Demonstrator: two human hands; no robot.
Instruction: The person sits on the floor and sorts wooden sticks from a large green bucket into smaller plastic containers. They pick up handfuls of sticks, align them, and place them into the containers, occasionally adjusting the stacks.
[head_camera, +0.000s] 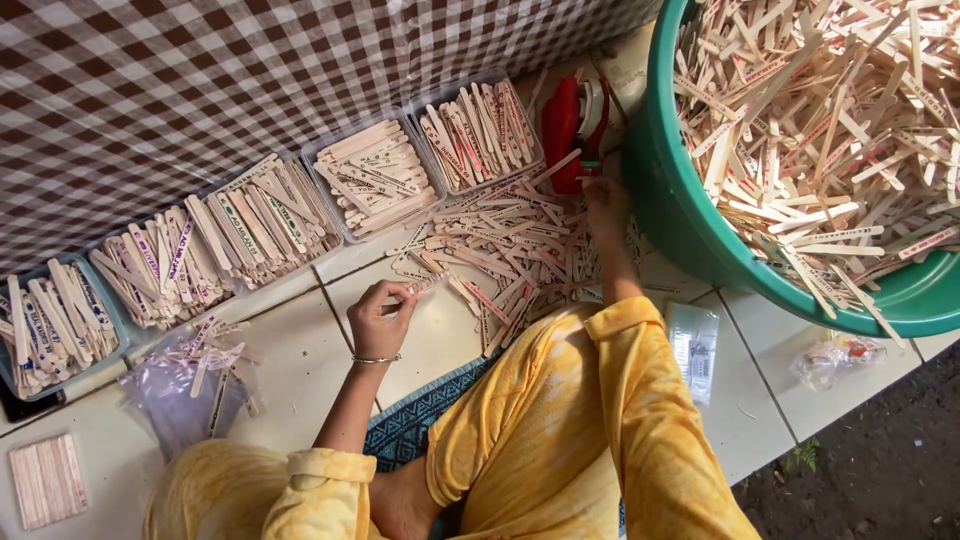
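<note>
Left hand (381, 318) pinches 1 stick (424, 287); right hand (603, 203) rests fingers-down on the stick pile (510, 250), its grip hidden, beside the green tub (690, 215).

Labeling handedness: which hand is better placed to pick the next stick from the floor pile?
Probably right: the right hand rests on the pile, fingers down and apparently empty. The left hand is off the pile, pinching a stick.
</note>
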